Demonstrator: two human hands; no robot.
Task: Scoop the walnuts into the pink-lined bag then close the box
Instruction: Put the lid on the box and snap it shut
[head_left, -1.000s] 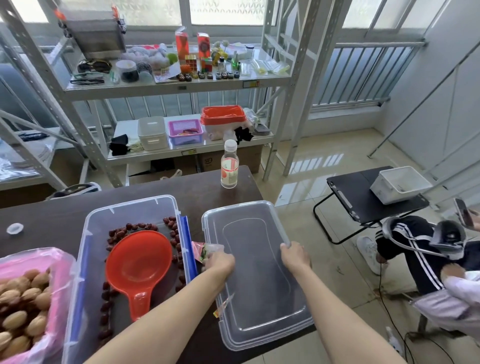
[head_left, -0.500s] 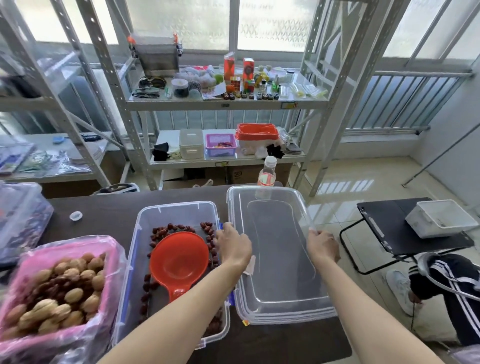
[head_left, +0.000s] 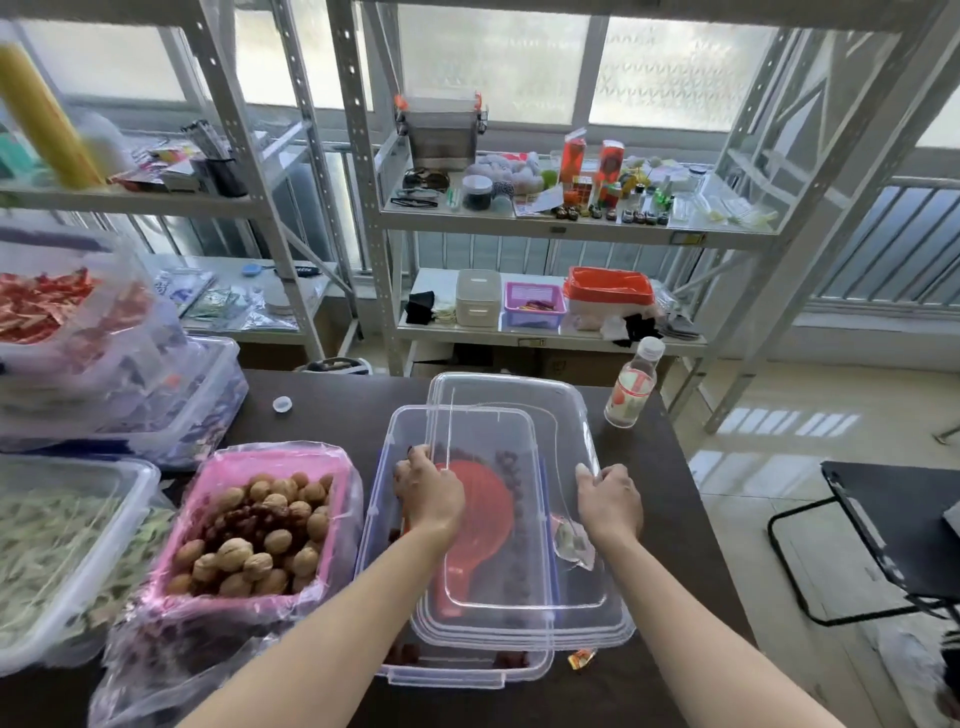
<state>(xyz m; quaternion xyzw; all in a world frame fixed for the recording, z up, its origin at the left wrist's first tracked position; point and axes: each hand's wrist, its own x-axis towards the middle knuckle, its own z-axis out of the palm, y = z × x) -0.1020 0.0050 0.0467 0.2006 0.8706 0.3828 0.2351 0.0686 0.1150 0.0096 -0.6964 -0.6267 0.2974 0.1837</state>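
Lid (head_left: 519, 519) shifted left, partly over box (head_left: 384, 519); fingers (head_left: 415, 460) gripping both edges.

We have a single wide-angle view from the person's head, looking forward and down across the dark tabletop (head_left: 332, 405) toward the metal shelves (head_left: 540, 228) and windows beyond its far edge. Both forearms enter from the bottom edge, close to the lens.
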